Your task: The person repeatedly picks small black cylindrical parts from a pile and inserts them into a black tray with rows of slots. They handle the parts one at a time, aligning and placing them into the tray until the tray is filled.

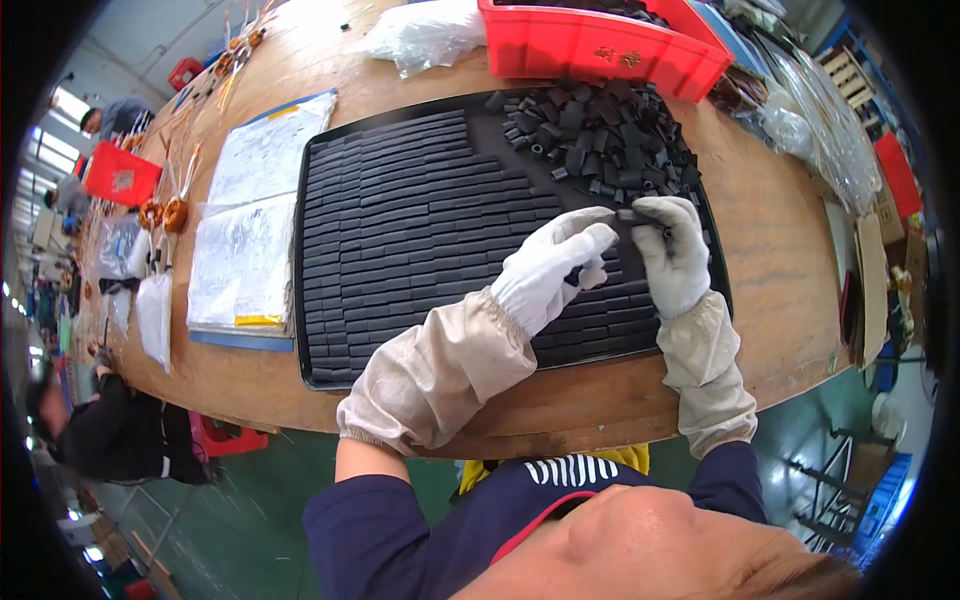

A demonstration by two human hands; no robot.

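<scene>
A black tray [312, 372] lies in front of me, holding long rows of short black tube pieces [400, 240] laid end to end. A loose heap of the same pieces [600, 135] fills its far right corner. My left hand [555, 262], in a white glove, is curled over the rows with a dark piece showing between its fingers. My right hand [675, 255], also gloved, is closed at the tray's right side. Its fingertips pinch a small black tube [626, 214], close to the left fingertips. Another dark piece shows against the right glove's fingers.
A red bin [600, 45] with dark pieces stands behind the tray, beside a clear plastic bag [425, 35]. Left of the tray lies an open folder of papers [245, 215]. Copper-coloured coils [175, 214] and a red box [122, 174] are farther left. Other people sit beyond.
</scene>
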